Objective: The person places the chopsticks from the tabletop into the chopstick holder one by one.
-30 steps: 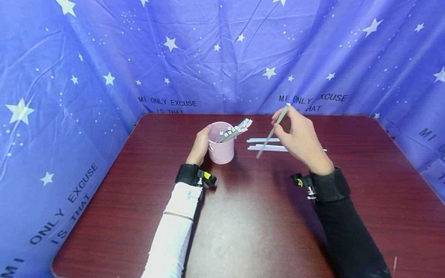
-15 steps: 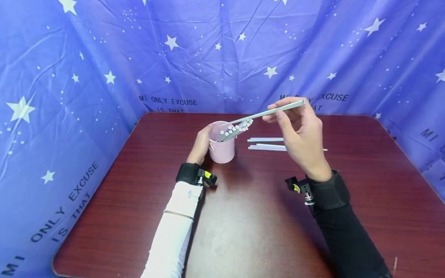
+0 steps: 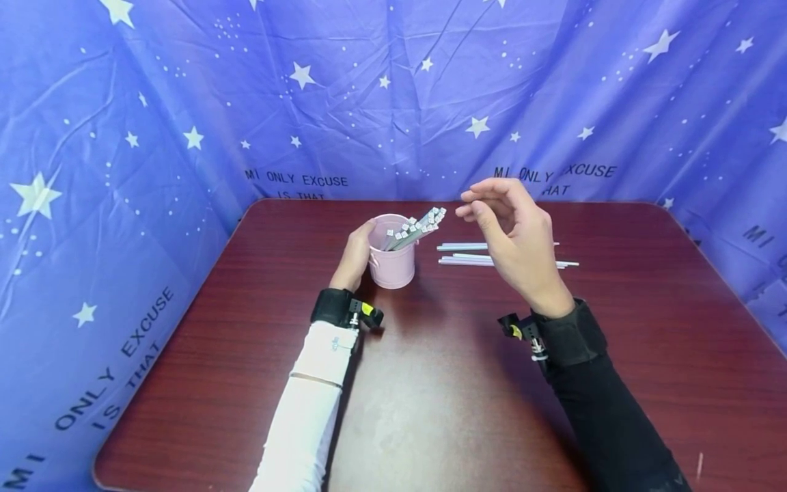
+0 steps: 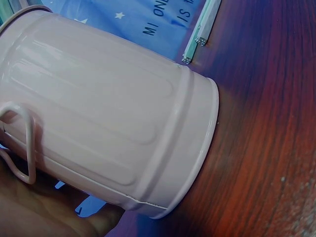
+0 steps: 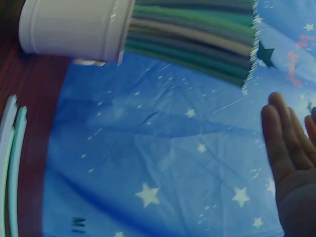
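A small pink metal bucket (image 3: 392, 270) stands on the table, with a bundle of thin sticks (image 3: 413, 234) leaning out over its right rim. The sticks have pale square ends; the right wrist view shows the bundle (image 5: 192, 42) in greens, greys and beige. My left hand (image 3: 352, 261) grips the bucket from the left, thumb at the rim. Its fingers are partly hidden behind the bucket (image 4: 98, 98) in the left wrist view. To the right of the bundle, my right hand (image 3: 519, 239) hangs above the table, fingers loosely bent, holding nothing.
Several more pale sticks (image 3: 465, 260) lie on the dark red table (image 3: 406, 410) under and beside my right hand. A blue star-printed cloth (image 3: 369, 123) hangs behind the table and along both sides.
One second ago my right hand held a stick; it tipped the stick leftward over the bucket and let it go among the others. My left hand has stayed on the bucket.
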Demonstrator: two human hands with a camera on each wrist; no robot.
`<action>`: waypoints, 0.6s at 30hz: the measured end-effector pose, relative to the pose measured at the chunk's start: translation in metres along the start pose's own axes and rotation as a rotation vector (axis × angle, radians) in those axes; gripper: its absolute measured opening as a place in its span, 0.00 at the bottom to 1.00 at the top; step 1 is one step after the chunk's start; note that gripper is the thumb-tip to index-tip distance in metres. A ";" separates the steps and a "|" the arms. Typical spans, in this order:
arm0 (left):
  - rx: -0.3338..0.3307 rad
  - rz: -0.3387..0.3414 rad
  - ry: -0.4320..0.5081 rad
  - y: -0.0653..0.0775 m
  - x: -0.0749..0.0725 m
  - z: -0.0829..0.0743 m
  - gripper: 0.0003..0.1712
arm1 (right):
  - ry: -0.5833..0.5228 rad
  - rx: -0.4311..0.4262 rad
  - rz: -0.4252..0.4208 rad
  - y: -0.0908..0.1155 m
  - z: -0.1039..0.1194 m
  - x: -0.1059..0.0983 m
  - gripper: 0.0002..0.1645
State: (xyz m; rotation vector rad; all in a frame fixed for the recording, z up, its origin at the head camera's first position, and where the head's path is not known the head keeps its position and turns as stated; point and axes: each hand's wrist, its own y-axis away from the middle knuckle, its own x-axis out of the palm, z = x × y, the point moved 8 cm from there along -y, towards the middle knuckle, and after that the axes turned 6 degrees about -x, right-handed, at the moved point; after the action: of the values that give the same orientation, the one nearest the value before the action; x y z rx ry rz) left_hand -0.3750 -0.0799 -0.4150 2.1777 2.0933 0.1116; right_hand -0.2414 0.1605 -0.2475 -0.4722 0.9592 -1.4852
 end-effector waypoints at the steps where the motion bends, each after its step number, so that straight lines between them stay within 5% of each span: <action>1: 0.001 0.000 0.001 0.000 0.000 0.000 0.33 | 0.026 0.035 0.010 0.001 -0.007 0.000 0.14; 10: -0.008 -0.003 0.001 0.001 0.000 0.001 0.33 | 0.351 0.312 0.261 0.016 -0.077 0.001 0.15; 18: 0.005 -0.002 0.007 0.002 0.000 -0.001 0.33 | 0.447 0.422 0.531 0.039 -0.125 0.006 0.19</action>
State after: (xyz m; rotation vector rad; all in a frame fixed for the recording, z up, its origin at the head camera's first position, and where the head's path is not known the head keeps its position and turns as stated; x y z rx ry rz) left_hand -0.3736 -0.0795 -0.4133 2.1810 2.1025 0.1140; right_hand -0.3149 0.1939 -0.3514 0.4146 0.9769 -1.2655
